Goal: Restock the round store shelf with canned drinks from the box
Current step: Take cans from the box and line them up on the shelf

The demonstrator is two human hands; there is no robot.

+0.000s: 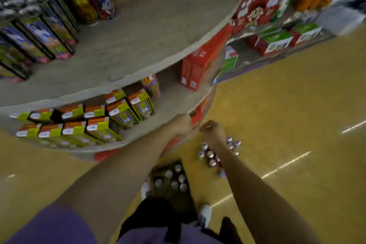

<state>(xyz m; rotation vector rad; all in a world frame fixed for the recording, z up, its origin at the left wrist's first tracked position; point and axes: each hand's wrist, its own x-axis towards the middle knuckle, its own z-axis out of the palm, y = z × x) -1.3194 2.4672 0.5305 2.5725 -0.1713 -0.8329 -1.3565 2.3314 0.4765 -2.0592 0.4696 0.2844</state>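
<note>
The round store shelf [138, 77] rises in tiers on the left. Tall cans [39, 31] stand on its upper tier, with two shorter cans [93, 4] behind them. A dark box [174, 194] on the floor below me holds several silver-topped cans [175, 178]. More cans [213, 154] stand grouped on the floor to its right. My left hand [183, 124] and right hand [212, 131] are close together above those cans, by the lower shelf's rim. Both have curled fingers and pinch a thin pale strip [196, 126]. Blur hides what it is.
Yellow-green cartons [89, 125] fill the lower tier, and red boxes [198, 65] stand further right on it. A straight shelf [277, 39] with red and green packs runs along the back right. Wooden floor [277, 115] stretches to the right. My shoes [206, 214] stand by the box.
</note>
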